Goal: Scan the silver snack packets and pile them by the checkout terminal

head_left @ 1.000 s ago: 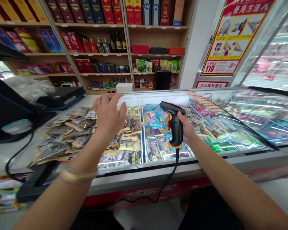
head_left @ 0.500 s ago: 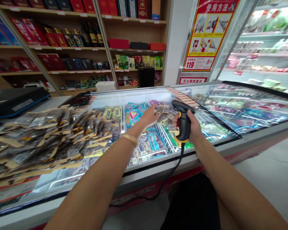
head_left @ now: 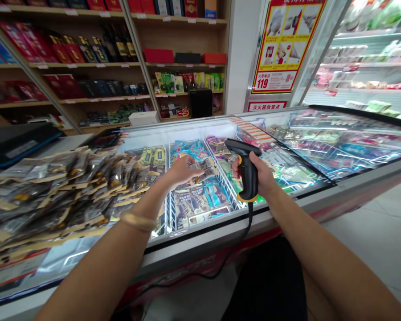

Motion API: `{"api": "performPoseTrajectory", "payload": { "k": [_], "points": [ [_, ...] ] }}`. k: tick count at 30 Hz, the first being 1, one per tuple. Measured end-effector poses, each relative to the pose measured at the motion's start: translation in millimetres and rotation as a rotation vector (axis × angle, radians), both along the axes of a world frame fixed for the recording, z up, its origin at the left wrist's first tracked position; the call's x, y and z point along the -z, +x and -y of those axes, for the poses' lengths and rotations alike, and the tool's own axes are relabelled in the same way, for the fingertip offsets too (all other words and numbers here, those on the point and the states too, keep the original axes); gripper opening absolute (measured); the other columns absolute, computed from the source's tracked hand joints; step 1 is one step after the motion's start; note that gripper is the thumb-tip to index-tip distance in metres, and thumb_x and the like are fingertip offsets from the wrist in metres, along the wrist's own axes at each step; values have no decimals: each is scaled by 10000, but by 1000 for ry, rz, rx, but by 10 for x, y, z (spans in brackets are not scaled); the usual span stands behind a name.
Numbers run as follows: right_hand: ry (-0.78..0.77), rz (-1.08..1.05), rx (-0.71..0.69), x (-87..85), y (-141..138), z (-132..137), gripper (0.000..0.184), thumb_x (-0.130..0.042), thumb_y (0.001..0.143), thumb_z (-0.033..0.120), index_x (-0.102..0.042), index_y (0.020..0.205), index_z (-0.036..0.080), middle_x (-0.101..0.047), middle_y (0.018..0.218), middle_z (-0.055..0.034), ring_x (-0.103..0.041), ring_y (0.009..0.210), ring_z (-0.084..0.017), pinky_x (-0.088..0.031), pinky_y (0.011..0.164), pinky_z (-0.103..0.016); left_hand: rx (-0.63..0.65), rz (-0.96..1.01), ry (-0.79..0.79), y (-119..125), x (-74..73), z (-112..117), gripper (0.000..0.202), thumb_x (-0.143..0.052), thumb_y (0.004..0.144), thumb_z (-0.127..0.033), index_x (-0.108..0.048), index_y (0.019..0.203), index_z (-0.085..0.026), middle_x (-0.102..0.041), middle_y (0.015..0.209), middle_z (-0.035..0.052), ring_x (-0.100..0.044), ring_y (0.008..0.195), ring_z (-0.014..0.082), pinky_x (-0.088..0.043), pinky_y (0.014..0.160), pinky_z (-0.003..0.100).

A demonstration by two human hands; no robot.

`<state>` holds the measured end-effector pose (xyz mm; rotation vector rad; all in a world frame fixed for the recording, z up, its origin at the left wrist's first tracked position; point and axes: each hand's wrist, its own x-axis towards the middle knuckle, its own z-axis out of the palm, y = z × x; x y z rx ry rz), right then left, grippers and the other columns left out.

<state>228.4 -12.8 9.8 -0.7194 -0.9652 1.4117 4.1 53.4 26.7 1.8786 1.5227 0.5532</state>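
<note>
My right hand (head_left: 262, 174) is wrapped round the grip of a black and yellow barcode scanner (head_left: 249, 176), held upright over the freezer's front part. Its cable hangs down past the freezer edge. My left hand (head_left: 183, 170), with a gold bangle on the wrist, pinches the edge of a clear-and-brown snack packet (head_left: 205, 169) above the middle wire basket. A big pile of similar snack packets (head_left: 73, 183) lies to the left on the freezer's glass top.
The chest freezer (head_left: 307, 207) holds wire baskets with colourful packs (head_left: 217, 195). At the far left sits a dark device (head_left: 20, 140). Shelves (head_left: 183, 65) with boxes and bottles stand behind, beside a red fire-safety poster (head_left: 282, 49). A lit display fridge (head_left: 364, 64) is at right.
My left hand has drawn back to the left with the snack packet, from the right basket to over the middle one. The scanner has shifted slightly left in my right hand.
</note>
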Motion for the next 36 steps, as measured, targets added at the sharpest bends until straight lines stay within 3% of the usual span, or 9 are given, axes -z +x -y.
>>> {"api": "performPoseTrajectory", "payload": {
  "k": [3,8,14,20,25,30,33,36],
  "points": [
    [1,34,-67,-2,-5,21,452,-673,672,601,-616,705,153,-571,655,-24,-503,545,-114,-429,527,-258,-87,306,5,-27,102,85,304,-631,783,-233,-481,1041,-173,-643,913,54,-627,528,125,-482,487,250],
    [-21,62,-105,13,-5,42,455,-686,660,596,-632,713,147,-579,651,-30,-523,563,-128,-436,552,-269,-23,460,163,86,269,91,374,-623,759,-165,-556,1127,-172,-662,1066,88,-662,668,139,-550,513,249],
    [-3,109,-111,26,4,50,446,-650,696,598,-600,697,155,-581,660,-37,-524,559,-131,-429,554,-279,46,428,296,114,363,53,406,-621,737,-200,-589,1140,-162,-662,1077,109,-651,923,228,-581,521,271],
    [-2,143,-112,30,7,50,459,-634,708,611,-603,716,153,-577,658,-35,-524,549,-133,-418,543,-284,90,362,440,103,382,34,333,-614,742,-206,-611,1074,-178,-689,1036,66,-650,956,207,-571,836,380],
    [-7,144,-125,38,10,55,438,-641,708,597,-573,691,164,-571,658,-33,-516,568,-134,-419,564,-286,87,333,462,109,383,37,352,-611,745,-197,-597,1096,-184,-690,1038,54,-648,958,198,-538,905,400],
    [2,112,-125,17,16,65,440,-651,681,608,-582,682,174,-573,672,-40,-500,581,-142,-418,563,-285,38,345,460,123,265,118,360,-592,761,-169,-585,1121,-173,-681,1087,66,-644,992,198,-512,945,393],
    [13,93,-95,-12,-22,69,417,-647,686,599,-600,699,185,-564,682,-42,-505,603,-159,-428,570,-296,-47,383,504,35,71,179,455,-569,777,-157,-528,1230,-181,-675,1106,71,-646,994,197,-526,912,367],
    [37,74,-102,-49,-171,68,405,-616,721,593,-617,708,189,-555,702,-44,-500,606,-158,-437,582,-302,-106,426,618,-247,-188,234,503,-530,802,-151,-494,1301,-203,-668,1137,58,-637,1024,178,-518,917,325]
  ]
}}
